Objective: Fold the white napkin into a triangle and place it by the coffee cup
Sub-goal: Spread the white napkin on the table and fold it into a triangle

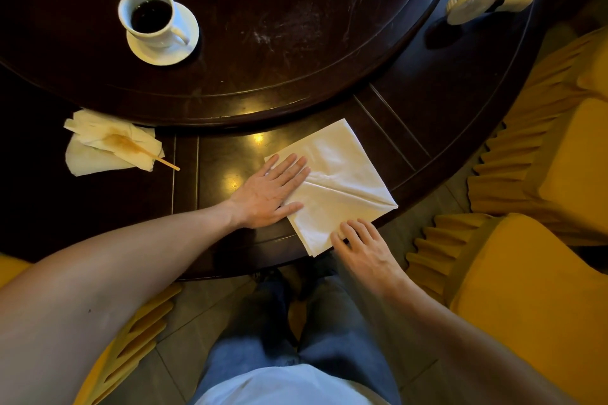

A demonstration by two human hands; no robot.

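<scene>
A white napkin lies flat as a square near the front edge of the dark round table, with a diagonal crease across its lower half. My left hand rests flat on its left corner, fingers spread. My right hand touches its lower edge with the fingertips, holding nothing. A white coffee cup full of dark coffee stands on a white saucer on the raised turntable, far to the upper left of the napkin.
A crumpled, stained napkin with a wooden stick lies at the left. A cream tape dispenser sits at the table's upper right. Yellow-covered chairs stand close on the right, and another at lower left.
</scene>
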